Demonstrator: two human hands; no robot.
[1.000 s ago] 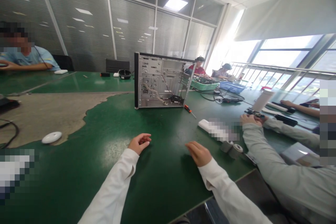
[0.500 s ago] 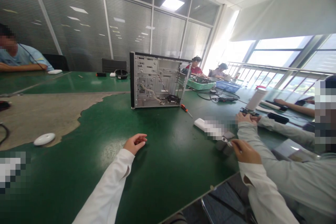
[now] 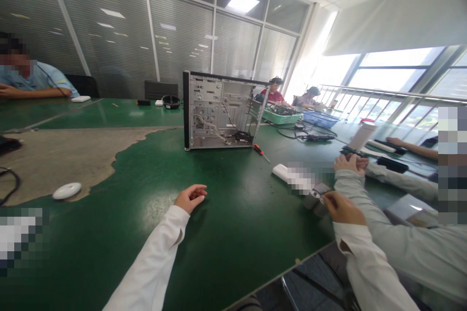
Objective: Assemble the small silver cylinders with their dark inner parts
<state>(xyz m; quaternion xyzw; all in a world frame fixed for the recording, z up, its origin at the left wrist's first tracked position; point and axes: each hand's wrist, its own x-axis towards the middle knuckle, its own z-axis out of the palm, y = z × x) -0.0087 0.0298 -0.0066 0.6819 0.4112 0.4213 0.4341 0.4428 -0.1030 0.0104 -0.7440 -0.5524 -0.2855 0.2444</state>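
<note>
My left hand (image 3: 191, 198) rests over the green table (image 3: 226, 233), holding nothing, its fingers loosely curled and the thumb apart. My right hand (image 3: 345, 208) is closed in a pinch at the near end of a small grey object with a round, pale part (image 3: 314, 198); what exactly lies between the fingertips is too small to tell. Beyond that object lies a long white item (image 3: 280, 171), partly blurred out. An open computer case (image 3: 224, 112) stands upright in front of me, its metal inside and cables showing. By its lower right corner is an orange and black screwdriver (image 3: 259, 150).
At my right a co-worker's hands (image 3: 350, 164) hold a part with a white cylinder (image 3: 363, 135). Further back are a green basket (image 3: 282, 117), a blue basket (image 3: 321, 119) and cables. A white oval object (image 3: 67, 191) lies left. The table edge (image 3: 284, 272) runs near me.
The whole view has shifted slightly, so things appear a little further right. Both hands keep nearly the same pose, the right one still at the grey object.
</note>
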